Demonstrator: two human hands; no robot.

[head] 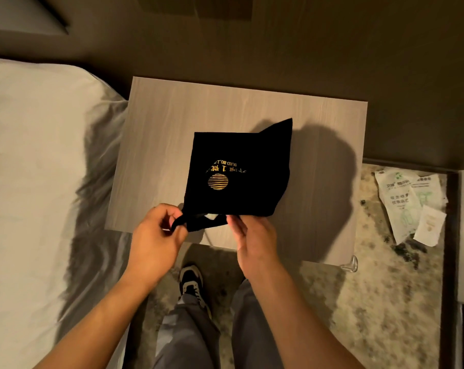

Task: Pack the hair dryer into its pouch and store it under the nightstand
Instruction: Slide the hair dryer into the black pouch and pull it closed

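A black fabric pouch (238, 169) with a gold emblem and lettering lies on the light wooden nightstand (167, 123), its mouth toward me at the near edge. My left hand (156, 235) pinches the pouch's black drawstring at the left side of the mouth. My right hand (254, 238) holds the mouth's right edge with its fingertips. A bit of something white shows inside the mouth. The pouch bulges; the hair dryer itself is not visible.
A bed with white bedding (33, 169) lies to the left of the nightstand. Paper leaflets (409, 203) lie on the mottled floor at the right. A small clear hook (350, 263) sticks out at the nightstand's near right corner. My legs and shoe (191, 283) are below.
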